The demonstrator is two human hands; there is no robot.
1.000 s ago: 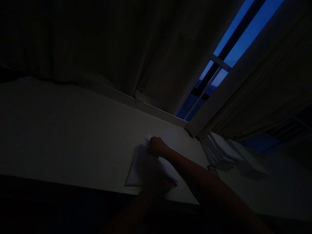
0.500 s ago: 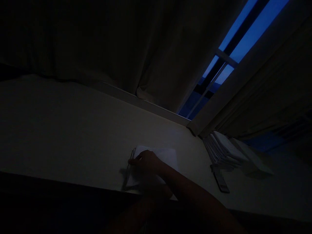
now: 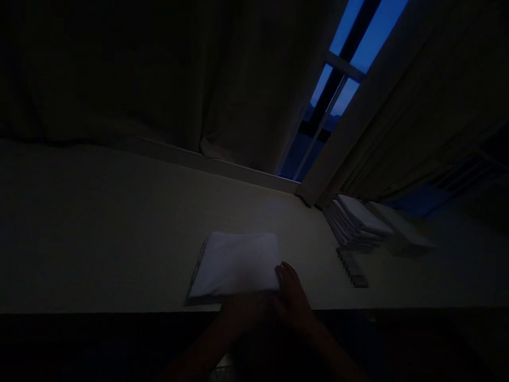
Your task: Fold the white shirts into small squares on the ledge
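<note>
A folded white cloth (image 3: 238, 262) lies flat near the front edge of the pale tabletop, its layered folds showing along the left side. My right hand (image 3: 293, 297) is at the cloth's right edge, fingers stretched forward and thumb apart, with the fingertips touching or just beside the fabric. Below the cloth's front edge, my left hand (image 3: 243, 310) is dark and blurred. Its fingers cannot be made out, so whether it grips the cloth is unclear.
To the right stands a stack of folded white cloths (image 3: 358, 220) beside a pale box-like block (image 3: 401, 228). A pixelated phone-like object (image 3: 353, 269) lies in front. Dark curtains (image 3: 246, 106) hang behind the tabletop (image 3: 119, 228), partly framing a window (image 3: 330, 101). Light is very dim.
My right hand has moved from the cloth's left side back to its right edge, uncovering its top. The view has shifted slightly.
</note>
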